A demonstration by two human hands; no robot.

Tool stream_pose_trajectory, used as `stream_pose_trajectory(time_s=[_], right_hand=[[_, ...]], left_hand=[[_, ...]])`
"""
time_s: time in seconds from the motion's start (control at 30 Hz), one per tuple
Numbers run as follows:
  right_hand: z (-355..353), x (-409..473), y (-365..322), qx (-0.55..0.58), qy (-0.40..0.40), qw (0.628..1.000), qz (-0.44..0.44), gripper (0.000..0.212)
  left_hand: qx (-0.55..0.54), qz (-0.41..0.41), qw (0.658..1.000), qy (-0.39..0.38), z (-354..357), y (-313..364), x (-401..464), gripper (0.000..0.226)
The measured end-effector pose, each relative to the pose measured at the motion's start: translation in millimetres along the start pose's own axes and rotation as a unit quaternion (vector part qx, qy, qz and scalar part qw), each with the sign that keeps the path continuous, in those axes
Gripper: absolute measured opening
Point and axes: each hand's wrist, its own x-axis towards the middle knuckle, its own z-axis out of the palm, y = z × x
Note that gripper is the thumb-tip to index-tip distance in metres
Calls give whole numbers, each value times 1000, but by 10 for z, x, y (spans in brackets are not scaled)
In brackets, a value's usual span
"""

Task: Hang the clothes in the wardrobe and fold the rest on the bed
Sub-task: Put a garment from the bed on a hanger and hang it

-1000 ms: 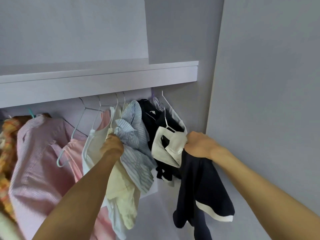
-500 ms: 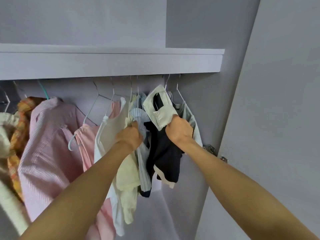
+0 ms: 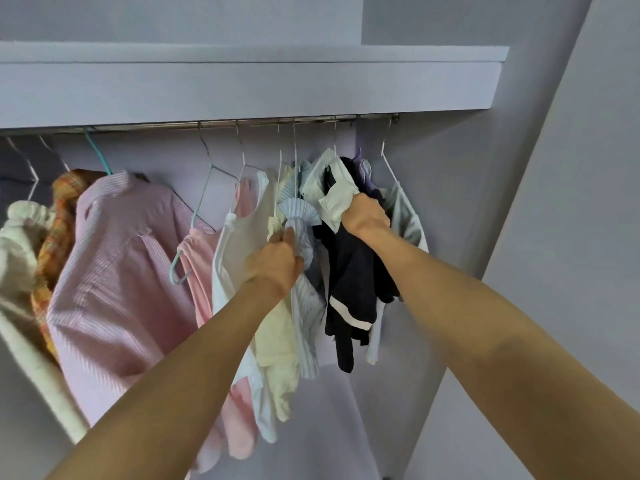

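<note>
Everything turns on the wardrobe rail (image 3: 263, 123), which runs level from side to side just under the shelf (image 3: 242, 91) and sits above and ahead of both my hands. My right hand (image 3: 365, 216) is the nearer of the two to the rail: its fingers are curled tight round the pale collar of the navy garment (image 3: 349, 271), bunched at its top, and the dark body with its white band hangs straight down below the rail. I cannot tell for certain whether its hanger hook is already over the rail, though a thin wire hook (image 3: 334, 140) rises to the rail right above the collar. My left hand (image 3: 275, 263), lower under the rail, is closed on a fold of the blue striped shirt (image 3: 304, 296), holding it aside toward the cream top (image 3: 277, 341) to keep a gap. Against half a second ago, my right hand has risen closer to the rail and the navy garment has come in beside the striped shirt; a full second ago it hung well out to the right of the hung clothes.
</note>
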Motion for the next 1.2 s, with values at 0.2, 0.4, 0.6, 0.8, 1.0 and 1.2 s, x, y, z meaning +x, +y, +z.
stream_pose_trajectory(time_s=[0.2, 0.4, 0.6, 0.8, 1.0, 1.2], right_hand=[[-22, -159, 129, 3, -16, 1000, 19, 40], [17, -908, 335, 15, 73, 995, -65, 55], [459, -1950, 407, 69, 61, 987, -129, 30], [980, -2743, 331, 129, -228, 949, -174, 28], [1411, -3697, -7, 136, -404, 856, -291, 23], [1573, -5102, -274, 104, -551, 718, -413, 27]], left_hand=[[-7, -11, 999, -30, -54, 82, -43, 61], [-53, 24, 996, -64, -7, 71, -226, 62], [-147, 1, 988, -35, 344, -202, -1261, 54], [-126, -174, 975, -58, 531, -841, -2455, 41], [-126, -400, 908, 11, 357, -1096, -4020, 39], [-129, -598, 785, 103, 138, -689, -5865, 38]])
